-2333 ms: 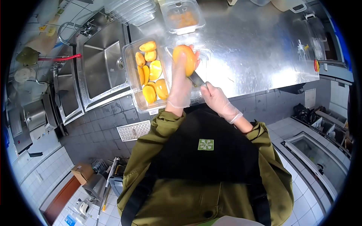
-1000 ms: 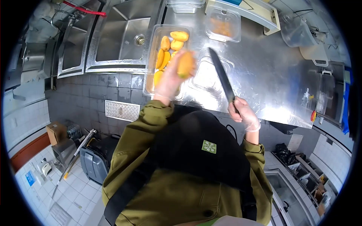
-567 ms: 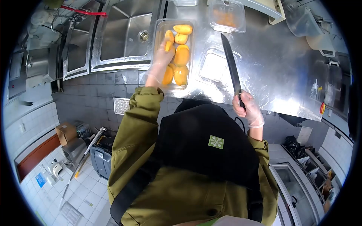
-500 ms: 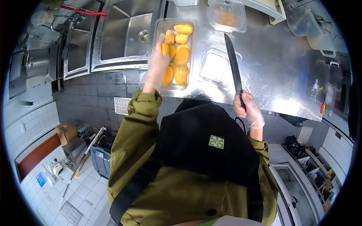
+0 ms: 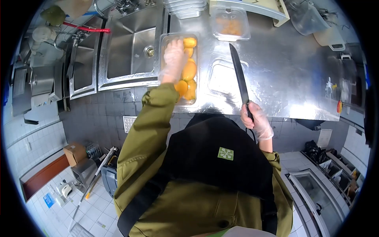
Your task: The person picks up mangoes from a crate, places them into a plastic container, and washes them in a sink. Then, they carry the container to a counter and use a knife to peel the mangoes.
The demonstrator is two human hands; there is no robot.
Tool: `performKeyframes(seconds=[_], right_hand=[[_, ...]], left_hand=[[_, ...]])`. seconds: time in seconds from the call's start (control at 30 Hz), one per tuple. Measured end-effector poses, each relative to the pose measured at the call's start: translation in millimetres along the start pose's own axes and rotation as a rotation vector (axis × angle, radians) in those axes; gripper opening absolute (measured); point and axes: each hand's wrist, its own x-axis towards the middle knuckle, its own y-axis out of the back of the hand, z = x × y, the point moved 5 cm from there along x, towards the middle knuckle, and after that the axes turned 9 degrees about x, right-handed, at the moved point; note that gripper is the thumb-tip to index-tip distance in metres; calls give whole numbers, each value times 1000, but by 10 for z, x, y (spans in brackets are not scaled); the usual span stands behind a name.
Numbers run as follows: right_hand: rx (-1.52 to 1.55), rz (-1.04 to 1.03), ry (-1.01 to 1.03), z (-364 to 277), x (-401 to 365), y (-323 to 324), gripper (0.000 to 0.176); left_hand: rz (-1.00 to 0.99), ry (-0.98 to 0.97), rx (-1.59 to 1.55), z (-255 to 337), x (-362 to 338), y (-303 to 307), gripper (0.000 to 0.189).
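A long dark-bladed knife [image 5: 239,75] points away from me, its handle wrapped in the gloved fingers of my right hand [image 5: 257,120]. Over the left side of a clear rectangular container [image 5: 197,39] is my left hand [image 5: 175,59], also in a clear glove. Its fingers are bent down among peeled yellow-orange fruits [image 5: 189,70]; what they touch, if anything, is hidden under the hand. Several fruits show along the container's right side. Between the container and the knife lies an empty-looking clear tray [image 5: 224,78] on the steel counter [image 5: 284,75].
A lidded clear container with orange pieces [image 5: 230,25] stands at the counter's back. Left of the fruit is a steel sink [image 5: 132,51]. Stacked clear containers [image 5: 185,8] stand behind the fruit container, and a clear jug [image 5: 310,19] is at the back right.
My left hand has moved over the upper left of the fruit container and now covers fruits that showed before. The knife stays in my right hand. The whole view has shifted slightly.
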Motion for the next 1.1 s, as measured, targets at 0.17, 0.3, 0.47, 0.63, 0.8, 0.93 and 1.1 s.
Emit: performKeyframes(seconds=[0.17, 0.3, 0.47, 0.63, 0.8, 0.93, 1.1], right_hand=[[-24, 68, 57, -13, -88, 9, 38], [-64, 163, 124, -50, -139, 3, 40], [-219, 299, 272, -252, -134, -116, 41], [-280, 371, 466, -376, 72, -237, 39], [-455, 455, 656, -403, 275, -318, 29], [-340, 460, 737, -524, 246, -510, 30], [-84, 357, 799, -536, 277, -537, 31]], left_hand=[[90, -89, 8, 125, 157, -233, 59], [10, -10, 37, 41, 196, -221, 49], [26, 406, -1460, 258, -196, 551, 42], [-376, 382, -2053, 1066, -709, 1081, 56], [-632, 157, -1965, 1461, -844, 1250, 68], [-536, 187, -2030, 1537, -824, 1255, 65], [-415, 232, -2004, 1600, -822, 1257, 62]])
